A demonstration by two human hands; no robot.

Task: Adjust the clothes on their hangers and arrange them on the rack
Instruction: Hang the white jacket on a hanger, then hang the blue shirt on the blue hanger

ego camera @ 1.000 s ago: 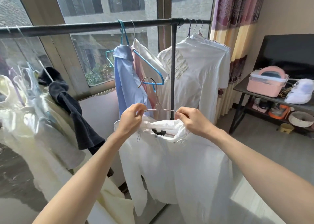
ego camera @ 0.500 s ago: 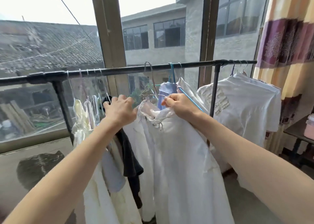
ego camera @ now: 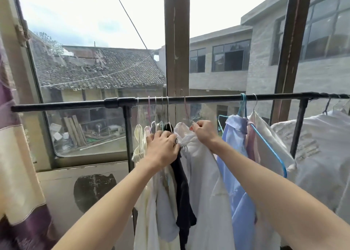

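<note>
One white shirt (ego camera: pixel 200 175) on one wire hanger (ego camera: pixel 186 110), hooked over the black rack rail (ego camera: pixel 208 98) directly above the hands: right hand (ego camera: pixel 203 133) pinches its collar, left hand (ego camera: pixel 162 149) curled against its near shoulder and one black garment (ego camera: pixel 182 183). Left of the left hand, roughly four pale garments; right of the right hand, one blue shirt (ego camera: pixel 234 155) on one blue hanger (ego camera: pixel 269 147), then one white embroidered top (ego camera: pixel 312 155).

A wide window (ego camera: pixel 94 79) fills the view, split by brown uprights (ego camera: pixel 177 41), under a bright overcast sky (ego camera: pixel 75 12). Outside stand an old tiled roof (ego camera: pixel 98 69) and a grey brick building (ego camera: pixel 265 60), with a wire (ego camera: pixel 130 22) slanting across. A striped curtain (ego camera: pixel 13 164) hangs at left above a stained wall (ego camera: pixel 85 189)
</note>
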